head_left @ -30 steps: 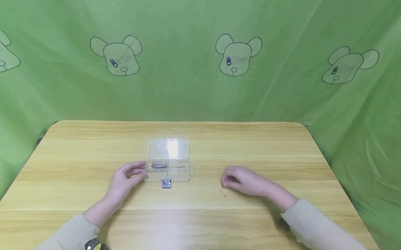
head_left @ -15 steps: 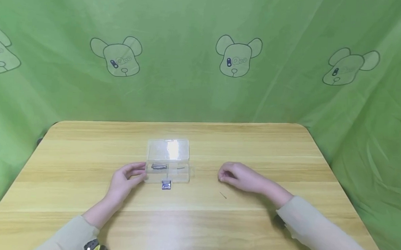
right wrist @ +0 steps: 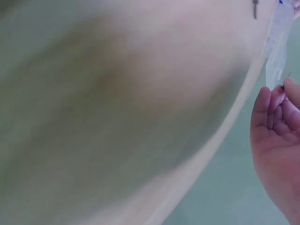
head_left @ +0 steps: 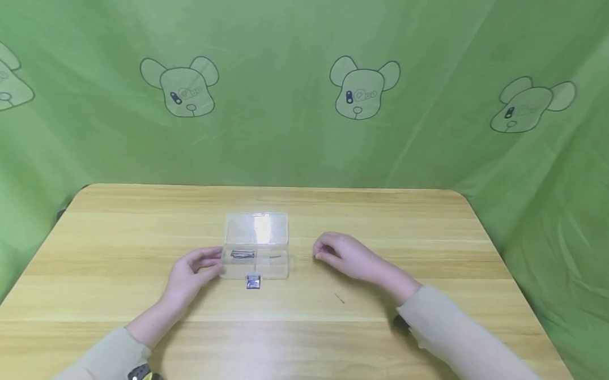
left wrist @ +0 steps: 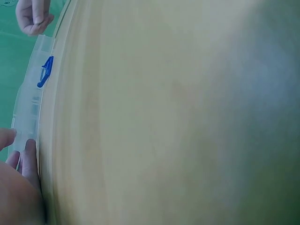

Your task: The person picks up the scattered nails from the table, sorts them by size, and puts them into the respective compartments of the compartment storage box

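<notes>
In the head view a clear plastic organizer box [head_left: 272, 271] lies with its lid [head_left: 241, 228] raised and a blue latch [head_left: 253, 282] hanging in front. Several thin dark nail-like pins [head_left: 242, 255] lie in its left compartment, and one short pin [head_left: 275, 257] in the right. My left hand [head_left: 188, 273] holds the box at its left end, thumb in front and fingers behind. To the right of the box, my right hand [head_left: 345, 255] pinches a thin dark nail-like pin [right wrist: 283, 86] between thumb and fingertips. Another loose pin [head_left: 339, 298] lies on the table nearer me.
The wooden table [head_left: 277, 347] has rounded far corners. Behind it and at the sides hangs a green curtain [head_left: 276, 126] with printed bear heads. A dark strap with a yellow piece [head_left: 145, 376] sits at my left sleeve.
My right hand has moved left and away from me, closer to the box, carrying its pin. The left hand and the box stay put, and so does the loose pin.
</notes>
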The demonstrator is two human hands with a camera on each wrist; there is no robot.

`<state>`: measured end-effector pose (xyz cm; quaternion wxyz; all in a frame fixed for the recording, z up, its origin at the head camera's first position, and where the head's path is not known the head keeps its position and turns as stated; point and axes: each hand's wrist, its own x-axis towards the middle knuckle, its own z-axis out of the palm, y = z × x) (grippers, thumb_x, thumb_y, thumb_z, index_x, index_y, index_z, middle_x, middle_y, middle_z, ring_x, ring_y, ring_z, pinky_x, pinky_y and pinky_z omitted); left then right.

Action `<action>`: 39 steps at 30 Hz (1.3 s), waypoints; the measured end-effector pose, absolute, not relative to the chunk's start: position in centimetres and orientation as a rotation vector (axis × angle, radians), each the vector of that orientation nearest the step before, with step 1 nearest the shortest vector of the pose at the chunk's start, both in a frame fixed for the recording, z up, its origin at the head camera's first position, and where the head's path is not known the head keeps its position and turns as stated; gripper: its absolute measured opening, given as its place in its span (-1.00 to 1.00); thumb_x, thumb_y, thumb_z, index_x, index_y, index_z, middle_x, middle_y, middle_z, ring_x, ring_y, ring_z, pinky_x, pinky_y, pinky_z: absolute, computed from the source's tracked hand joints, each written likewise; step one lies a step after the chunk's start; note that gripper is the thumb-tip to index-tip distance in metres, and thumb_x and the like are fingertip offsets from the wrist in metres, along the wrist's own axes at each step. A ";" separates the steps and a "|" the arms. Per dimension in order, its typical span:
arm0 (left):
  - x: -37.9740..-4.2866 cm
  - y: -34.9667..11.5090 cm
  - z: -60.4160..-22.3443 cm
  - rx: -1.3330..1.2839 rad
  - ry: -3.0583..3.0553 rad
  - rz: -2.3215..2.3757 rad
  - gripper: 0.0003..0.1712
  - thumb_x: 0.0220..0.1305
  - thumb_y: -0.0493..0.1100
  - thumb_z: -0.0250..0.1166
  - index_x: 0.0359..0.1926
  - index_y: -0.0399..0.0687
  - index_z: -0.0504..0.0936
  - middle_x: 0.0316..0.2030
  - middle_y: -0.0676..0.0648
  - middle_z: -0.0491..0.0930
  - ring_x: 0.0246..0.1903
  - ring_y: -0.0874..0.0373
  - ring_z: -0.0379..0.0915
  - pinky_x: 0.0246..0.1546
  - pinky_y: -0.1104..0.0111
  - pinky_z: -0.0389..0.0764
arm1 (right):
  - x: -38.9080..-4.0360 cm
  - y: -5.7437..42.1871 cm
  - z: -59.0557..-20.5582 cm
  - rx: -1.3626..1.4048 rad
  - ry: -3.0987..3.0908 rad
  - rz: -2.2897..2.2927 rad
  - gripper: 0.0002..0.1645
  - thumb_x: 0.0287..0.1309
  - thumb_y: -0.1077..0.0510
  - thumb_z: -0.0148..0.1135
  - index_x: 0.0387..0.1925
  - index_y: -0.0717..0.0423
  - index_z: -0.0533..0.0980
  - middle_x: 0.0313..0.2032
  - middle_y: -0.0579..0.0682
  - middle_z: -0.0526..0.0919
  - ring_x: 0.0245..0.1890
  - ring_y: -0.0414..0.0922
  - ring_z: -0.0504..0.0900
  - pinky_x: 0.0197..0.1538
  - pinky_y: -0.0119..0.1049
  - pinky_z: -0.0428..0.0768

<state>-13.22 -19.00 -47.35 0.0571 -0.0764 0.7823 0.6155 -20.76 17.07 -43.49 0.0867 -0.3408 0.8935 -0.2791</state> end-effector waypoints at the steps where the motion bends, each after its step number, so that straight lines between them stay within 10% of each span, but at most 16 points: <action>1: -13.2 -19.0 -47.4 -0.234 2.370 1.868 -0.42 0.38 -0.34 0.39 0.39 -0.29 0.52 0.34 -0.32 0.60 -0.09 0.60 0.58 0.10 0.73 0.58 | -20.8 16.7 -43.4 -1.007 2.664 -0.835 -0.91 0.49 0.18 0.26 -0.14 0.08 0.66 -0.18 -0.07 0.76 -0.10 -0.16 0.68 0.13 -0.15 0.74; 39: -13.2 -18.9 -47.4 -0.227 2.360 1.887 -0.41 0.38 -0.36 0.37 0.40 -0.31 0.50 0.34 -0.37 0.57 -0.08 0.58 0.58 0.09 0.71 0.61 | -22.7 8.5 -43.3 -1.081 2.632 -0.752 -0.93 0.41 0.20 0.35 -0.16 0.08 0.71 -0.18 -0.04 0.76 -0.13 -0.16 0.67 0.16 -0.24 0.73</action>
